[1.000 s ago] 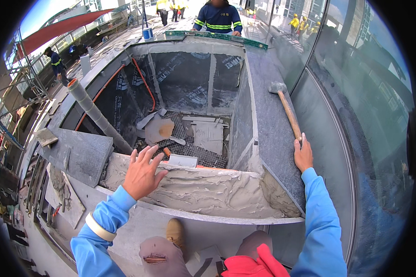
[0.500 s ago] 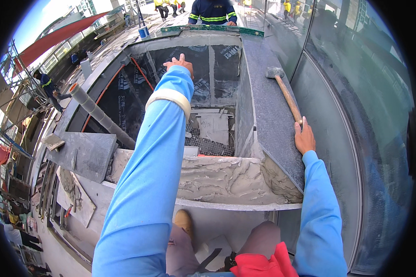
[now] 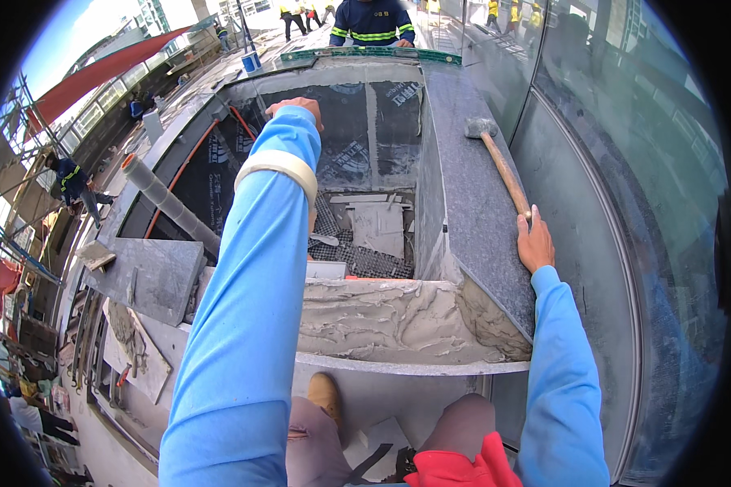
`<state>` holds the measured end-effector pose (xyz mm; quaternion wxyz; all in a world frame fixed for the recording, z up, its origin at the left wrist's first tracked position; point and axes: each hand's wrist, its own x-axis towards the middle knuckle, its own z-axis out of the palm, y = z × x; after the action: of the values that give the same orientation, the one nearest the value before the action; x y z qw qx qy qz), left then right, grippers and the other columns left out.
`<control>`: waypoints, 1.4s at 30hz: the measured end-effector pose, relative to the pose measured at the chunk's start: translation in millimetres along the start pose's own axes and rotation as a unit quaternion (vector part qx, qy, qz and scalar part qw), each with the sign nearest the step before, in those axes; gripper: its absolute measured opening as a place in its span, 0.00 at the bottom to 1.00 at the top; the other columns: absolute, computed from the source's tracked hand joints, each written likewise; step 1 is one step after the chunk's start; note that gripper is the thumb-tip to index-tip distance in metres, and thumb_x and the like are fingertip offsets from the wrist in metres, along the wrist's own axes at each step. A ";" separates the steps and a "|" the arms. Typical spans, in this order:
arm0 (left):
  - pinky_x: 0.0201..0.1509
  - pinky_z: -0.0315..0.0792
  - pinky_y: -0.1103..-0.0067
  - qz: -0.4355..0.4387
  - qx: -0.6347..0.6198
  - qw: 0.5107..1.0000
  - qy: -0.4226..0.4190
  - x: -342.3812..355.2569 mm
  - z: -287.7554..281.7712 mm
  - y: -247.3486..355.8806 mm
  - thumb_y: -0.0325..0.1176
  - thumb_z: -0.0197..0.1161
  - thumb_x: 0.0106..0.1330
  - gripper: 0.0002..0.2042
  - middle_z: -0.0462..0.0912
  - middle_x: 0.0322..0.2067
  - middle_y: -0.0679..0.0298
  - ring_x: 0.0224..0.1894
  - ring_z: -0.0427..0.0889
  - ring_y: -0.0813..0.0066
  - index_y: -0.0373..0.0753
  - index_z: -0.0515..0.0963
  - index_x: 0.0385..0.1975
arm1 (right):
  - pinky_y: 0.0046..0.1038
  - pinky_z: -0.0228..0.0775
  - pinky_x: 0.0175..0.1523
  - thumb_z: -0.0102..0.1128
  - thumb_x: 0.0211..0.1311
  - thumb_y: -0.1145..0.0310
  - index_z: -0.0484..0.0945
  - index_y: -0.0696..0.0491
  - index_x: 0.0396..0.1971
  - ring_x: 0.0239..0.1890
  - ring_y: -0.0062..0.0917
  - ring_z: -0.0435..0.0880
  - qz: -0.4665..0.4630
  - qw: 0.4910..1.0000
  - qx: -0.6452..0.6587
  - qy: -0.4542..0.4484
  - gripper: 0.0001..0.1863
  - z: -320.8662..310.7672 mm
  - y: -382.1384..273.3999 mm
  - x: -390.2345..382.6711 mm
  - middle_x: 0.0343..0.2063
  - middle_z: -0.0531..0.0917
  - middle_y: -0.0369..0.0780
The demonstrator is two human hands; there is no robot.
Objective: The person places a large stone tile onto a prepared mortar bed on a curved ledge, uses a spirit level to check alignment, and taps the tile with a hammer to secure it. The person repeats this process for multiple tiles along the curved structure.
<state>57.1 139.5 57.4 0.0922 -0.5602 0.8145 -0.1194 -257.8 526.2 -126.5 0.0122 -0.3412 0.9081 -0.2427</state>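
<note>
My left arm reaches out over the pit, a cream ring like a tape roll (image 3: pixel 278 165) around its blue sleeve. My left hand (image 3: pixel 299 110) hovers in the air with nothing visible in it; one finger stretches leftward, the others are partly hidden. On the right, my right hand (image 3: pixel 536 243) lies flat and open on the edge of a dark grey stone slab (image 3: pixel 475 191). Its fingertips are at the handle end of a mallet (image 3: pixel 505 174) resting on that slab. Wet mortar (image 3: pixel 390 321) covers the near wall top, with ridged trowel marks.
A glass wall (image 3: pixel 617 162) rises along the right. At the pit's far edge a person (image 3: pixel 372 28) stands behind a long green level (image 3: pixel 357 53). A grey pipe (image 3: pixel 170 203) leans on the left, near a loose stone slab (image 3: pixel 150 276). Rubble lies in the pit.
My left hand has shifted left and slightly lower, its fingers less visibly spread than before. My right hand and the mallet have stayed put.
</note>
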 end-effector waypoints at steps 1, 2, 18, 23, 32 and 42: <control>0.68 0.70 0.48 0.005 0.004 1.000 -0.012 -1.2 -0.1 1.4 0.55 0.63 0.71 0.26 0.73 0.69 0.62 0.69 0.75 0.54 0.47 0.80 0.62 | 0.46 0.67 0.68 0.41 0.79 0.44 0.56 0.50 0.77 0.65 0.48 0.74 0.007 1.000 -0.008 0.000 0.36 -0.2 0.5 -1.4 0.64 0.74 0.51; 0.68 0.70 0.47 0.005 0.012 1.000 -0.007 -2.3 -0.6 1.9 0.55 0.63 0.71 0.25 0.76 0.66 0.63 0.67 0.76 0.54 0.47 0.81 0.61 | 0.46 0.67 0.68 0.41 0.79 0.44 0.57 0.50 0.77 0.65 0.48 0.75 0.001 1.000 -0.001 -0.001 0.36 -0.6 0.0 -0.8 0.64 0.74 0.51; 0.65 0.75 0.63 0.060 -0.035 0.997 0.015 -4.6 8.5 -3.9 0.51 0.65 0.70 0.25 0.82 0.59 0.57 0.64 0.80 0.58 0.40 0.80 0.59 | 0.45 0.61 0.73 0.45 0.77 0.43 0.59 0.56 0.76 0.71 0.48 0.70 0.032 0.999 0.017 -0.012 0.39 -3.1 -1.8 -1.0 0.69 0.71 0.53; 0.65 0.75 0.64 0.075 -0.035 0.996 0.028 -5.4 13.1 3.4 0.52 0.65 0.70 0.25 0.82 0.60 0.57 0.64 0.79 0.59 0.40 0.79 0.59 | 0.45 0.60 0.74 0.45 0.77 0.43 0.59 0.56 0.75 0.71 0.48 0.69 0.024 0.999 0.025 -0.006 0.39 -1.5 0.0 -0.2 0.70 0.70 0.52; 0.65 0.76 0.63 0.074 -0.036 0.996 0.043 -0.6 23.7 -2.1 0.50 0.65 0.71 0.23 0.83 0.60 0.60 0.63 0.81 0.59 0.45 0.82 0.60 | 0.45 0.61 0.73 0.44 0.77 0.43 0.60 0.56 0.75 0.71 0.49 0.69 0.025 0.999 0.022 -0.008 0.38 0.1 2.5 2.1 0.70 0.70 0.52; 0.66 0.74 0.66 0.073 -0.049 0.995 0.041 1.9 31.5 -5.4 0.51 0.66 0.69 0.26 0.82 0.59 0.58 0.64 0.79 0.58 0.39 0.79 0.59 | 0.45 0.61 0.73 0.45 0.77 0.43 0.62 0.56 0.74 0.70 0.48 0.70 0.027 0.999 0.017 -0.007 0.38 0.7 2.6 1.7 0.68 0.72 0.53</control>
<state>70.3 133.0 28.9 0.0397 -0.4976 0.8612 -0.0956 -260.6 526.5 -128.1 0.0306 -0.3179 0.9125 -0.2555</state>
